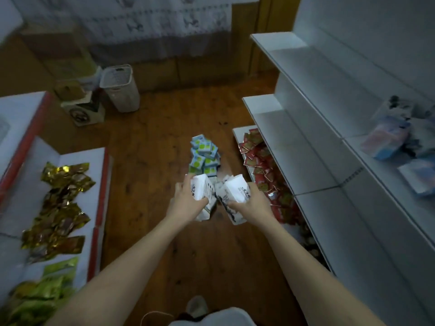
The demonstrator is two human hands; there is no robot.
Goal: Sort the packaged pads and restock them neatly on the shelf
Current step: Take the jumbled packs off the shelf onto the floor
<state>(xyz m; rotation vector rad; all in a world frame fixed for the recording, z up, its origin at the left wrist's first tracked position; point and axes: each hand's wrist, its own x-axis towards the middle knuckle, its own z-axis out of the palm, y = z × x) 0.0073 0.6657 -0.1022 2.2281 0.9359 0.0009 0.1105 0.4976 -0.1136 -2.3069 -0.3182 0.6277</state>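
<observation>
My left hand (186, 200) grips a white pad pack (202, 187) with dark print, held over the wooden floor. Just to its right, my right hand (250, 202) grips another white pad pack (235, 191); more white packs hang below both hands. Beyond them a pile of blue-and-green pad packs (204, 155) lies on the floor. On the white shelf unit (329, 128) at the right, pale blue and pink pad packs (390, 137) lie in a loose heap on a middle shelf.
Red sachets (259, 161) fill the lowest right shelf. A low white display (77, 158) at the left carries gold packets (63, 203) and green packets (44, 292). A white bin (120, 88) and cardboard boxes (82, 109) stand at the back.
</observation>
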